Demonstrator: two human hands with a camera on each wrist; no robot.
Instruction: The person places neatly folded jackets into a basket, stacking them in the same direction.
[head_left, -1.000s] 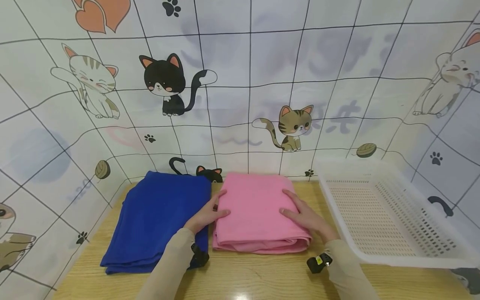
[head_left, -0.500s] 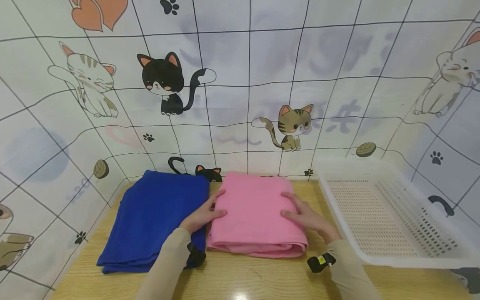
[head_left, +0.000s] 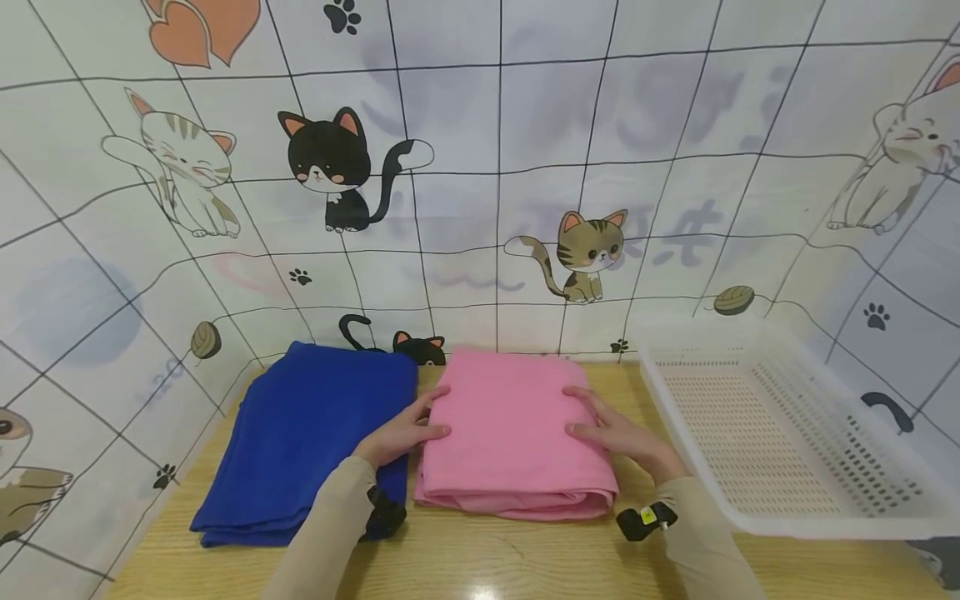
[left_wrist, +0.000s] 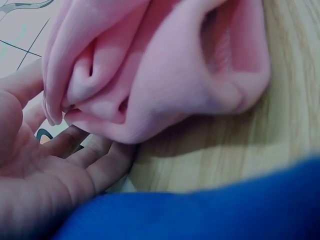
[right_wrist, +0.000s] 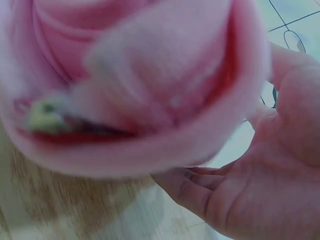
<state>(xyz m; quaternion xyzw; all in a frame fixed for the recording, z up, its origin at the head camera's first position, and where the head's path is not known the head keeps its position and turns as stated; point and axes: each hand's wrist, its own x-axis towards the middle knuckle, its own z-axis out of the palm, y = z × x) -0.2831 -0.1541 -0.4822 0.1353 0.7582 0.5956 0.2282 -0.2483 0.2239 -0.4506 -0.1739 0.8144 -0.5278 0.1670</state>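
Note:
A thick pink folded garment (head_left: 510, 425) lies at the middle of the wooden table, its layers and rolled edges showing in both wrist views. My left hand (head_left: 401, 429) holds its left side, thumb on top, and the left wrist view has the fingers (left_wrist: 112, 162) reaching under the edge. On the opposite side my right hand (head_left: 622, 433) grips it likewise, with fingers (right_wrist: 187, 192) tucked beneath the bundle. Left of it a blue folded garment (head_left: 307, 442) lies flat, under and beside my left wrist. The fingertips below the pink layers are hidden.
To the right stands a white plastic basket (head_left: 678, 454) with a perforated bottom, close to my right forearm. A cat-print sheet (head_left: 465, 192) covers the walls behind and at both sides. The wooden table (head_left: 487, 558) shows bare in front.
The pink garment has shifted slightly left and toward me, both hands staying at its sides. The blue garment's right edge has moved a little left. The basket stays put.

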